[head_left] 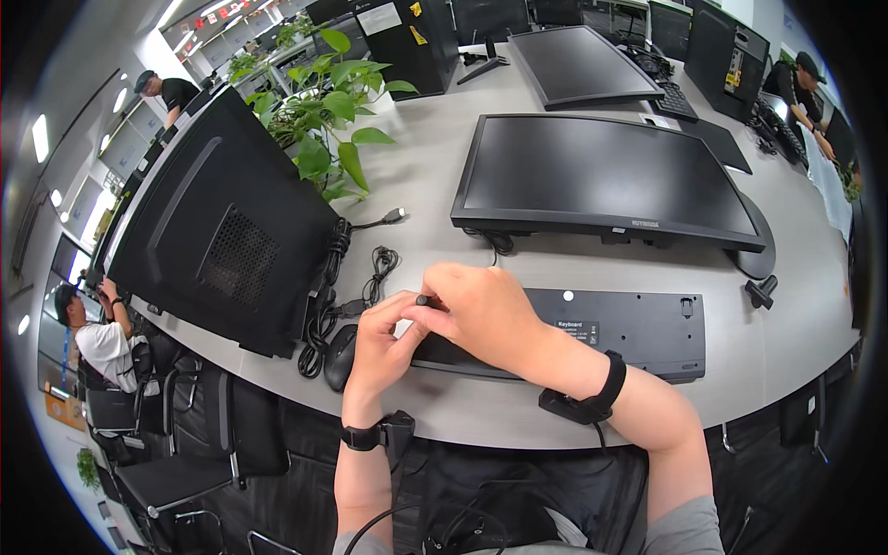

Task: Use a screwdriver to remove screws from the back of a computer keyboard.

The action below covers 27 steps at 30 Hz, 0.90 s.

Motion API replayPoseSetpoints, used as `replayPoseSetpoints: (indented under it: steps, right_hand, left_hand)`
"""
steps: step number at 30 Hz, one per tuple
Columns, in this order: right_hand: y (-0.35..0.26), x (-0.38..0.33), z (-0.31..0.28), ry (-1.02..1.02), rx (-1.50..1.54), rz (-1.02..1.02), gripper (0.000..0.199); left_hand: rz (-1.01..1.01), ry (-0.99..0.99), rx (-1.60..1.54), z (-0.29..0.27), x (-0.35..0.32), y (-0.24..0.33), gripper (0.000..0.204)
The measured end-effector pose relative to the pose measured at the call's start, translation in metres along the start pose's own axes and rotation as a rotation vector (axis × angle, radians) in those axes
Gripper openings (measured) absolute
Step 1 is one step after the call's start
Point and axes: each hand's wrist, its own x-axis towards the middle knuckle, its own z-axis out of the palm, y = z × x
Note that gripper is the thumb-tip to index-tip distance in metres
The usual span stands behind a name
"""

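Observation:
My left hand (381, 340) and my right hand (483, 310) meet above the left end of a black keyboard (638, 324). The keyboard lies face down, with its label and rear feet upward. Between my closed fingertips the end of a small dark piece (423, 301) shows; the rest of it is hidden by the fingers. My right thumb and fingers pinch around it. The left fingers are bent closed against the right hand, and what they grip is hidden. Beside my left wrist rests a black mouse (341, 357).
A black computer tower (222, 231) stands at the left, bundled black cables (324, 310) beside it. Beyond the keyboard a monitor (610, 176) lies screen up, a second monitor (583, 65) behind it. A leafy plant (338, 102) is at the back. Other people work around the room.

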Motion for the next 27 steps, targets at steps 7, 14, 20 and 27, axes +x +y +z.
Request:
replayPoseSetpoints:
  steps: [7,14,20,27]
  right_hand:
    - [0.005,-0.002,-0.004,0.035,0.028,-0.023,0.030]
    - [0.009,0.000,-0.002,0.038,0.027,0.012,0.032]
    - [-0.002,-0.004,0.002,0.054,0.047,0.009,0.035]
    - [-0.001,-0.004,0.002,0.042,0.026,0.071,0.035]
  left_hand:
    - [-0.148,0.334,0.167,-0.003,-0.037,0.011,0.029]
    - [-0.303,0.305,0.495,0.004,-0.088,0.008,0.028]
    - [-0.301,0.339,0.550,0.016,-0.090,0.009,0.023]
    - [-0.300,0.373,0.516,0.020,-0.090,0.010,0.014]
